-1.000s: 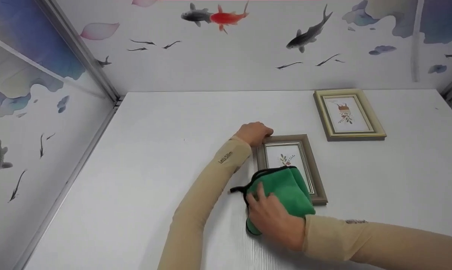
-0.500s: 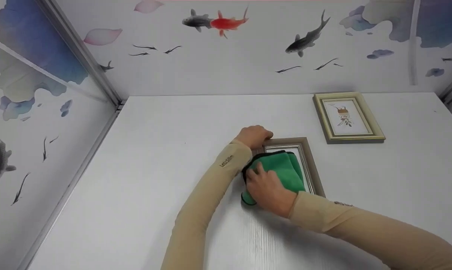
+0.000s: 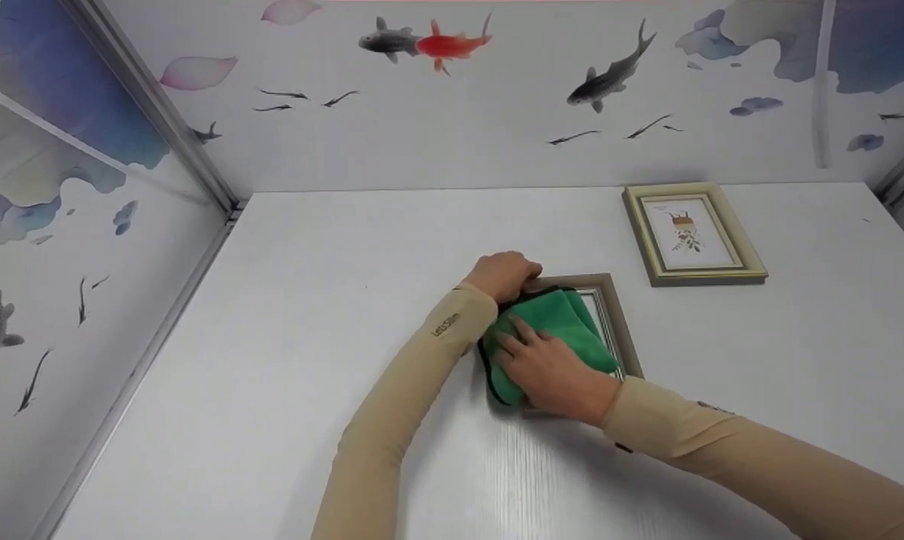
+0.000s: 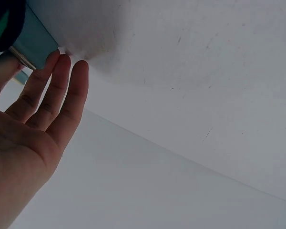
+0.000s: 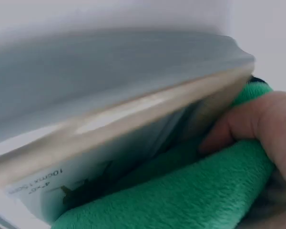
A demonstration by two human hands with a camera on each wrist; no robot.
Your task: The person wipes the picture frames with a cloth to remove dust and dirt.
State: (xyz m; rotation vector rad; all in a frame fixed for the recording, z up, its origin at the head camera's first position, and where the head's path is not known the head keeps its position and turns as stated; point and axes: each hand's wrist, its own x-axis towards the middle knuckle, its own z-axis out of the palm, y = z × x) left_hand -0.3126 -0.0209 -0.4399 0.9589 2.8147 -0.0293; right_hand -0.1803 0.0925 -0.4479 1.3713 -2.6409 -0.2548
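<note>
Head, green cloth (image 3: 572,326): under right hand (image 3: 553,375), fingers spread, over picture frame (image 3: 620,322).
Left wrist, picture frame: edge pinched by left hand (image 4: 33,126), likely safest hold; probably stiff, fragile.
Right wrist, green cloth: against right hand; soft-looking.

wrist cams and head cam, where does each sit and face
Head: worn on the head, facing forward and down at a flat white surface; left hand, right hand and tan sleeves show.
Left wrist: worn there, facing the left hand's fingers at a grey-brown rectangular picture frame.
Right wrist: worn there, facing the frame and green plush cloth up close; part of the right hand shows.
Head and right wrist share the cloth and frame.
</note>
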